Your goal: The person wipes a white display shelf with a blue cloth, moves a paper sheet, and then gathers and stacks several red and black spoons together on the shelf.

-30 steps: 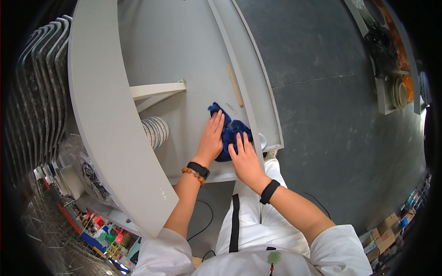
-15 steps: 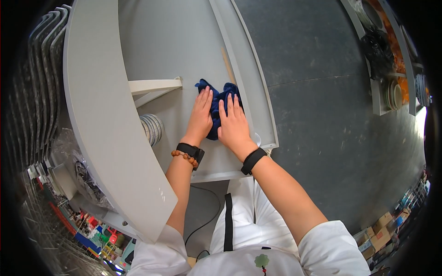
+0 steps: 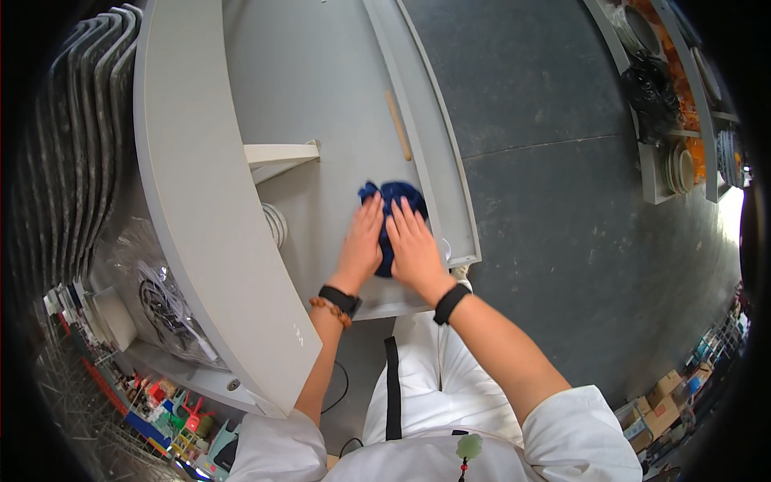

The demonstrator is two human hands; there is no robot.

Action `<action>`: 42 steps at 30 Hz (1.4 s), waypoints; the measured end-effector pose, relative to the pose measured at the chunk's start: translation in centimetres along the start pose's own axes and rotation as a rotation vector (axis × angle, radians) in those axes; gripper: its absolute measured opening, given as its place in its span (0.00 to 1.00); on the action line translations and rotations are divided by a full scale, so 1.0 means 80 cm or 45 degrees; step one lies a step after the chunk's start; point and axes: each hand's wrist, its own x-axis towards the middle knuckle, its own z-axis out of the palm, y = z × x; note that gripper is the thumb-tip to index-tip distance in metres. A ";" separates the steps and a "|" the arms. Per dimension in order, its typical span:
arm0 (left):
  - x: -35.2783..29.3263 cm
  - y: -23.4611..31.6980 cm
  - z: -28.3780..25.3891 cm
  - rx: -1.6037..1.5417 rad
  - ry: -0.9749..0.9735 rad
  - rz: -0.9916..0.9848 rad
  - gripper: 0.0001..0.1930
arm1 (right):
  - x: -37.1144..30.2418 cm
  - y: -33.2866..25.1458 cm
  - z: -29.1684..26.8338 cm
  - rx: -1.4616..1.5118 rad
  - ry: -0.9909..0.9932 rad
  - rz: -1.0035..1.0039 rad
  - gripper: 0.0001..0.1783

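Note:
A bunched dark blue cloth (image 3: 401, 191) lies on the grey shelf board (image 3: 309, 72), close to its near end. My left hand (image 3: 363, 245) rests on the cloth's left part, palm down with the fingers stretched forward. Beside it, my right hand (image 3: 414, 245) presses flat on the right part, fingers straight and slightly apart. Both palms cover much of the cloth's middle. Beyond the cloth, a thin wooden stick (image 3: 398, 124) lies along the raised strip on the right.
An upper grey shelf (image 3: 181, 161) overhangs on the left, with a pale triangular bracket (image 3: 281, 153) under it. Stacked bowls (image 3: 276, 226) show partly beneath. Bent metal rails (image 3: 88, 145) stand far left. Another shelf with plates (image 3: 683, 169) is across the dark floor (image 3: 546, 225).
Both hands have moved nearer to me, and the cloth has come with them. More of the wooden stick shows now. The whole view has shifted slightly, and the bowls are more hidden.

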 end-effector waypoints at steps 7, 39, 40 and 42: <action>0.066 -0.018 -0.006 0.115 0.155 -0.005 0.32 | 0.074 0.016 -0.013 -0.105 0.080 0.036 0.37; 0.013 -0.002 0.030 0.113 0.139 -0.015 0.29 | 0.031 -0.014 0.023 -0.541 -0.022 0.240 0.32; -0.005 0.008 0.035 0.136 0.087 -0.021 0.29 | 0.009 -0.023 0.026 -0.551 -0.102 0.294 0.32; -0.044 0.028 0.040 0.132 0.011 -0.061 0.30 | -0.032 -0.038 0.038 -0.563 -0.156 0.322 0.32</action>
